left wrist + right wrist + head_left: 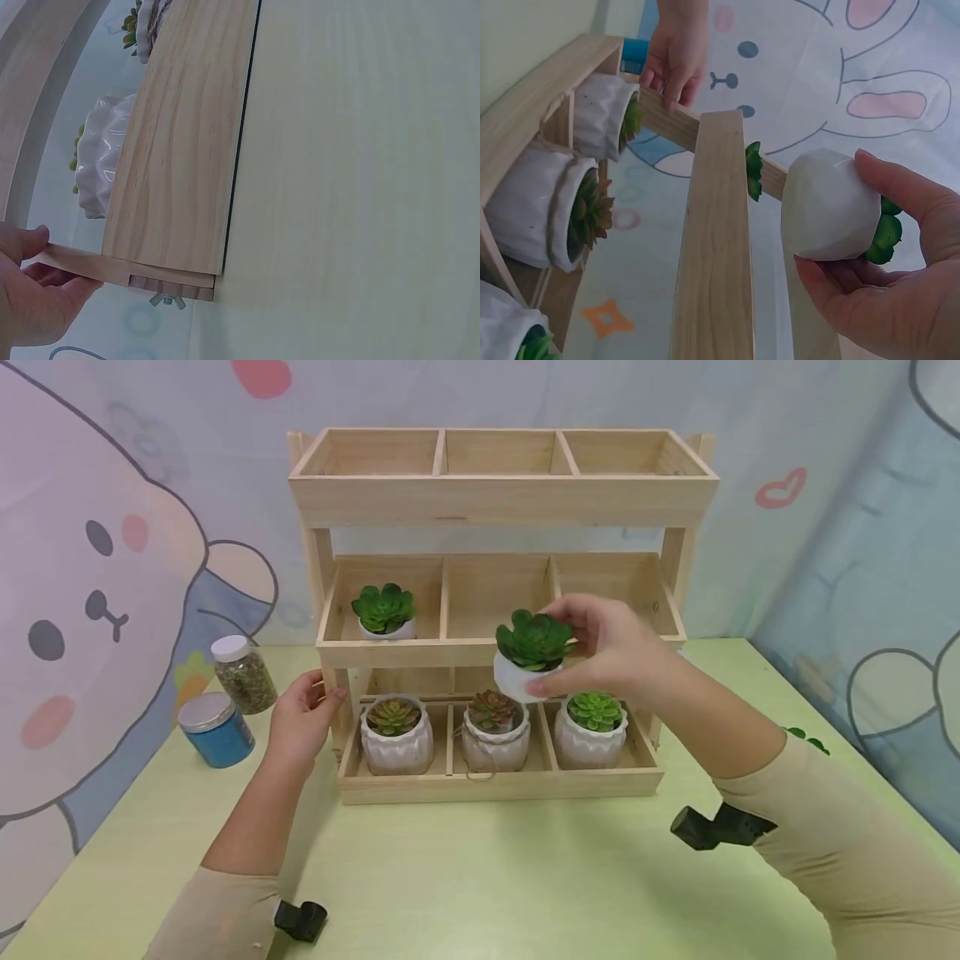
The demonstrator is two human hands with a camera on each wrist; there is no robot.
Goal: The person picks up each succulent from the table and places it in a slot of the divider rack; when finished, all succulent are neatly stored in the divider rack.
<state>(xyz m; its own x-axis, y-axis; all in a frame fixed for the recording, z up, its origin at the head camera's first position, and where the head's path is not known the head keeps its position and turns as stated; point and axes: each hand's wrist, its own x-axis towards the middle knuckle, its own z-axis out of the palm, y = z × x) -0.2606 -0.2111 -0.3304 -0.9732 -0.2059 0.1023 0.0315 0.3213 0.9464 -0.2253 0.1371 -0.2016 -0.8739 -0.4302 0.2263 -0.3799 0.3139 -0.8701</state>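
Observation:
My right hand pinches a small white pot with a green succulent between thumb and fingers, just in front of the middle tier. The right wrist view shows that pot's smooth faceted side. With my left hand I grip the left upright of a three-tier wooden plant shelf; in the left wrist view, thumb and fingers lie on either side of the wooden post. Another green succulent stands in the middle tier's left compartment. Three larger white pots with succulents fill the bottom tier's compartments.
Left of the shelf stand a clear jar with a white lid and a blue jar. Green leaves show behind my right arm. A cartoon-printed cloth hangs behind the pale green table.

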